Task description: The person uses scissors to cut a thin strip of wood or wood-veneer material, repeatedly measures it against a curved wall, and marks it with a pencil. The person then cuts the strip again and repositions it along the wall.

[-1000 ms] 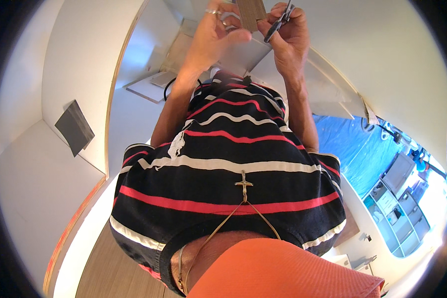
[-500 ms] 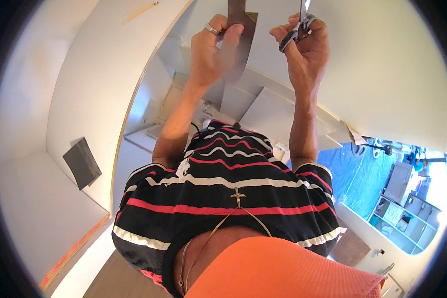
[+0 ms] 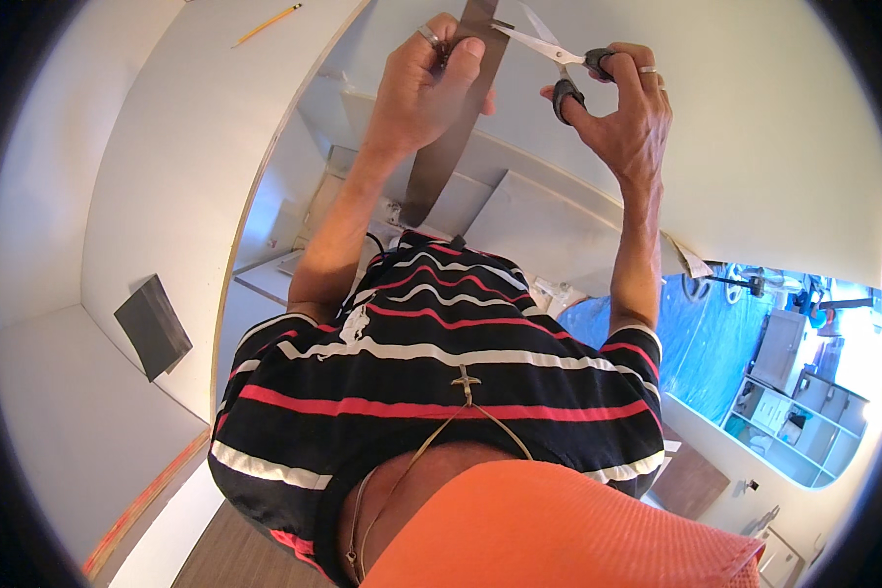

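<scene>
The long brown strip (image 3: 444,157) slants down from the left hand (image 3: 421,96), pinched under the thumb; the right hand (image 3: 625,120), thumb and fingers spread, holds opened scissors (image 3: 561,56) near the strip's edge. I'd keep the strip taut, blades square.

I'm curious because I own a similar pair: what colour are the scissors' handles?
The scissor handles are mostly black, seen best in the head view.

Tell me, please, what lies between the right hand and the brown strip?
In the head view, the scissors lie between them: the right hand holds the black handles, and the open blades point toward the brown strip.
</scene>
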